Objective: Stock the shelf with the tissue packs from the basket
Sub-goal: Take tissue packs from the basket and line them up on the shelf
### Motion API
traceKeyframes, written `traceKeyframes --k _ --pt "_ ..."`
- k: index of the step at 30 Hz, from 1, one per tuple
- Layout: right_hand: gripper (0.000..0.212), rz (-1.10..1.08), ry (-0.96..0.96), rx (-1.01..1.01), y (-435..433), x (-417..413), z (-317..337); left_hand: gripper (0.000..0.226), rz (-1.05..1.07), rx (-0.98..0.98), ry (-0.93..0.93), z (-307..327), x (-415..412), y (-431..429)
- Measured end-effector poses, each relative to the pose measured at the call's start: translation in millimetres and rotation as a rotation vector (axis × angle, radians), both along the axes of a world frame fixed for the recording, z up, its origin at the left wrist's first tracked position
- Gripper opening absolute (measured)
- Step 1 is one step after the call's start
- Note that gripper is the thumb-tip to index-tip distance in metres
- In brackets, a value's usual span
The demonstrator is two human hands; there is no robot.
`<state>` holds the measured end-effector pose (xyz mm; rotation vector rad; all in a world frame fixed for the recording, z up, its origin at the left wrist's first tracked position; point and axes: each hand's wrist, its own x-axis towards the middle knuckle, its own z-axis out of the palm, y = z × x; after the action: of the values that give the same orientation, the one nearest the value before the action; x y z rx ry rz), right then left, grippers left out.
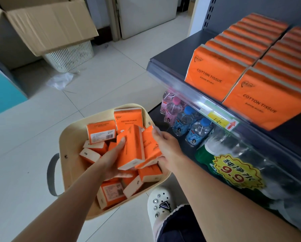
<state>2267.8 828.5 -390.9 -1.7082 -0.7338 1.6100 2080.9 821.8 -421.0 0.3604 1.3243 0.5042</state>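
Orange on cream: picking step, judging by both grips over the basket (pixel 71 137). Left grip (pixel 111 162) curled round one tissue pack (pixel 131 147), held upright; right grip (pixel 167 147) clasping a second pack (pixel 149 145), tilted, touching the first. Beneath and around both grips, loose packs (pixel 101 131) heaped in the basket. Next, probably: lifting both clear, carrying up and rightward from the right grip to the shelf (pixel 172 55), setting them beside the standing rows (pixel 233 49) without toppling any.

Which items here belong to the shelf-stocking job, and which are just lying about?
Job: basket; loose tissue packs; left hand gripping left pack; right hand gripping right pack; shelf.
Lying about: cardboard box; white bin; water bottles; plastic scrap.
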Motion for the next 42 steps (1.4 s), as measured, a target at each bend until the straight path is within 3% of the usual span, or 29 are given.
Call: traceKeyframes --k 5,9,11,13,15,17,19,21,26,29,31,33,36,39,42 --pt "0.057 0.190 0.108 -0.072 -5 -1 12 0.069 0.072 0.163 0.144 12 5 4" --pt "0.053 -0.032 0.050 0.064 -2 1 17 0.020 0.149 0.256 0.085 39 5 2" --pt "0.036 -0.168 0.093 0.157 -1 6 26 0.029 0.099 0.260 -0.021 49 5 1" --pt "0.026 -0.206 0.133 0.203 -1 10 35 0.052 0.010 0.332 -0.093 54 3 0" --pt "0.023 -0.175 0.093 0.230 -5 13 42 0.081 -0.051 0.481 -0.029 58 3 0" --pt "0.034 -0.148 0.023 0.244 -7 17 48 0.100 -0.189 0.657 0.084 72 5 1" --pt "0.043 -0.134 0.021 0.258 -12 20 59 0.096 -0.397 0.745 0.070 87 8 0" --pt "0.039 -0.088 0.025 0.273 -16 20 69 0.082 -0.520 0.722 -0.016 103 14 -3" --pt "0.035 0.082 0.044 0.255 -25 33 92 0.074 -0.367 0.677 -0.217 124 29 -17" --pt "0.029 0.196 0.141 0.156 -37 49 108 0.082 -0.227 0.700 -0.301 131 36 -23" --pt "0.017 0.129 0.143 0.171 -44 58 118 0.093 -0.229 0.727 -0.314 138 44 -26" --pt "0.015 0.023 0.030 0.305 -48 69 122 0.110 -0.263 0.722 -0.284 145 53 -26" --pt "0.028 -0.140 -0.114 0.530 -54 84 135 0.123 -0.378 0.704 -0.220 156 69 -24" --pt "0.036 -0.248 -0.214 0.715 -60 100 155 0.095 -0.551 0.777 -0.110 171 91 -30" --pt "0.038 -0.326 -0.322 0.834 -68 122 182 0.069 -0.518 0.802 -0.170 185 117 -36"
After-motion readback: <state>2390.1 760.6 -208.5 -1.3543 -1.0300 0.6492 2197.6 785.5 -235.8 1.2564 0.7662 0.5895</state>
